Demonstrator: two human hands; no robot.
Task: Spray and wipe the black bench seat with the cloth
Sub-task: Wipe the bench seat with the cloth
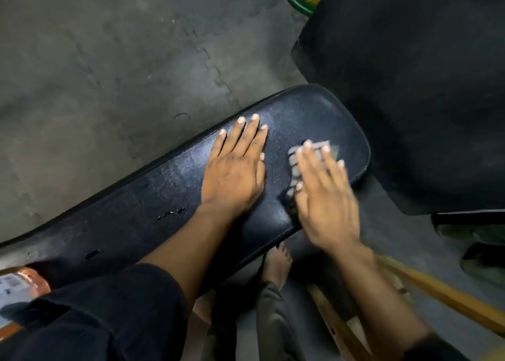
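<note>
In the head view, the black bench seat [153, 196] lies slanted across the frame, from the lower left to its rounded end in the middle right. The left hand [235, 166] rests flat and open on the seat, fingers spread, and seems to steady it. The right hand [325, 194] is also flat, pressing the grey cloth [296, 166] onto the seat near the rounded end; it is blurred. To wipe well, the palm should keep even pressure and make overlapping strokes. The cloth is close to the near edge of the seat, so a stroke could slip off there. A dark padded part [410, 87] stands close beside the rounded end, while the long left part offers open room
</note>
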